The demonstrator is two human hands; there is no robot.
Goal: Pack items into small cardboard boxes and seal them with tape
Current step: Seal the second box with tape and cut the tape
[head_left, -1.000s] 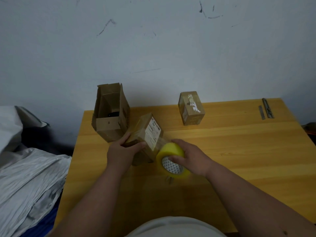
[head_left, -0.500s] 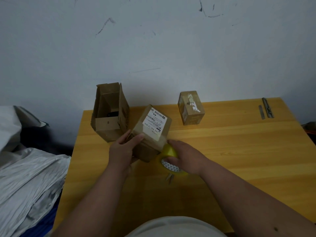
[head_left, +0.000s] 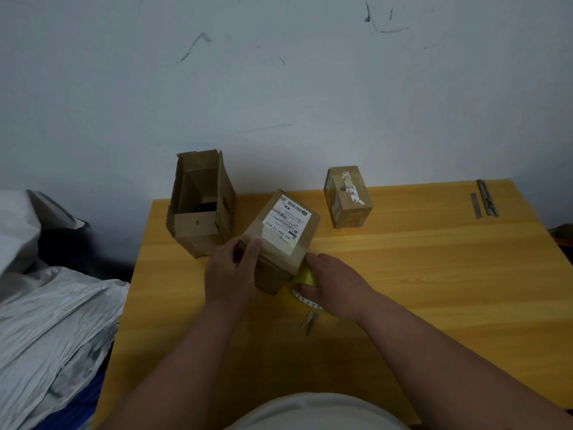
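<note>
Wooden table (head_left: 434,274), boxes (head_left: 347,197), metal strips (head_left: 486,198)

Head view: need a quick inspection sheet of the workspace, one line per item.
Surface: wooden table, mostly bare.
Job's things: labelled box tilted, held; yellow tape roll against its lower edge; open box, something dark inside; closed box at the back.
Clutter: metal strips far right corner; small blade-like tool near the tape.
Grippers: left hand on the labelled box; right hand on the tape roll.
Cables: nothing seen.
Surroundings: scuffed wall; grey plastic sheeting left.
</note>
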